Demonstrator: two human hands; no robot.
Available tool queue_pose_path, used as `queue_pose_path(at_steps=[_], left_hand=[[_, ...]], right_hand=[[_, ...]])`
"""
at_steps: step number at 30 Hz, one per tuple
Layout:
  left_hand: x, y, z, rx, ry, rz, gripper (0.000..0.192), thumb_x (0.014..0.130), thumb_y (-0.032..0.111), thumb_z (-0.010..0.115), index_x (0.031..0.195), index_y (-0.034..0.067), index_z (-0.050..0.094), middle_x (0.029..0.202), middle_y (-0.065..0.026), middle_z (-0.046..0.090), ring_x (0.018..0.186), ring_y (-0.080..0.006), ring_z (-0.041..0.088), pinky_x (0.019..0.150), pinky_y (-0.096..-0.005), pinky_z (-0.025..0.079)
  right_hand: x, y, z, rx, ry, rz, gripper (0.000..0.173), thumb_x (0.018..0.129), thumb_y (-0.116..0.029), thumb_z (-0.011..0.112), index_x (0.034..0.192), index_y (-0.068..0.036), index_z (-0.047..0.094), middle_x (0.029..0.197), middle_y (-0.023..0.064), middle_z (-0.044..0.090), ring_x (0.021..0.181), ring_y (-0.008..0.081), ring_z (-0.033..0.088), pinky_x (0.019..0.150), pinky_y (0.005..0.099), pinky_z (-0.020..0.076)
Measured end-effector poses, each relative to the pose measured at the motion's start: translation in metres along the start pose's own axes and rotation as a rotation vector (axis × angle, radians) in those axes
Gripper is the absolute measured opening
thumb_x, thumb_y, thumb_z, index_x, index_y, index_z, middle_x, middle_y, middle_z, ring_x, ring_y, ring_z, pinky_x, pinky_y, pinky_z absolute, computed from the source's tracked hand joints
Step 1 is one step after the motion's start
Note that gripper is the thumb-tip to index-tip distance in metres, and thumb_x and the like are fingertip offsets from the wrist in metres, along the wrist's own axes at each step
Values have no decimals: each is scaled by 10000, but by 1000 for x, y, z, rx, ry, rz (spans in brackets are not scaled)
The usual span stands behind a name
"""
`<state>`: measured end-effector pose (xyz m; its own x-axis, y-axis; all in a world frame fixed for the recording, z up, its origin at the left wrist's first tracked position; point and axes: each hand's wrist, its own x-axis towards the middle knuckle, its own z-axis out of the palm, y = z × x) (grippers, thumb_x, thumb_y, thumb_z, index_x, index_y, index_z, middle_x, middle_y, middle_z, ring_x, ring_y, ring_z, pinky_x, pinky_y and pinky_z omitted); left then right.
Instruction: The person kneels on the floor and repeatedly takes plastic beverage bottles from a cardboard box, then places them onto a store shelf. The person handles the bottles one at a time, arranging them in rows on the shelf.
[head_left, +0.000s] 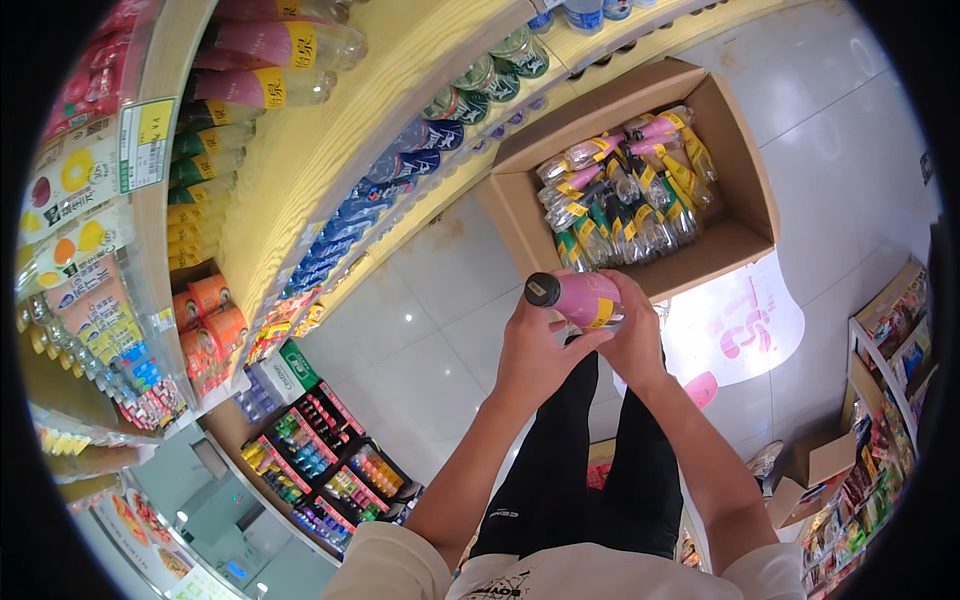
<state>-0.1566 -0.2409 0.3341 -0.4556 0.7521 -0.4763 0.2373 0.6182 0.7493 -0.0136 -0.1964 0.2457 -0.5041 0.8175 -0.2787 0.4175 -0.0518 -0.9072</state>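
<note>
Both my hands hold one plastic drink bottle with a dark cap and a pink and yellow label. It is tilted, its cap pointing to the left. My left hand grips it on the cap side, with part of the fingers hidden behind it. My right hand wraps around its base end. Just beyond my hands an open cardboard box stands on the floor. Inside lie several bottles with pink, green, dark and yellow labels, heaped on their sides and leaning.
A wooden shelf curves along the left, bearing pink-labelled bottles and blue-labelled bottles. A snack rack and a smaller open carton stand at the right. A display rack is at lower left. A printed floor sign adjoins the box.
</note>
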Motion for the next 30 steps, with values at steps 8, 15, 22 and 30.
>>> queue_pose_path(at_steps=[8,15,22,30], left_hand=[[48,33,-45,9,47,234,760,694,113,963,1346,-5,590,1252,-173,673,1113,-280,719,907,-376,615],[101,94,-124,12,352,553,772,722,-1,928,1388,-36,540,1269,-115,652,1121,-192,675,977,-369,590],[163,122,-155,73,513,712,690,755,21,916,1332,-33,542,1306,-145,616,1174,-234,646,960,-368,595],[228,99,-172,404,590,674,683,780,281,939,1233,-71,569,1123,-178,710,1079,-263,704,930,-360,547]], right_hand=[[36,-57,22,194,146,-55,787,758,-19,824,1468,-5,484,1385,245,597,1261,426,595,1062,453,494],[-3,44,65,-63,44,148,742,883,-96,760,1538,-76,411,1416,228,543,1257,370,605,967,440,544],[-82,86,74,-184,-116,515,652,890,-169,724,1481,-84,462,1268,222,648,1052,385,689,925,456,563],[-98,113,76,-244,-165,563,494,891,-170,709,1354,-63,577,1132,178,718,1007,359,712,880,451,574]])
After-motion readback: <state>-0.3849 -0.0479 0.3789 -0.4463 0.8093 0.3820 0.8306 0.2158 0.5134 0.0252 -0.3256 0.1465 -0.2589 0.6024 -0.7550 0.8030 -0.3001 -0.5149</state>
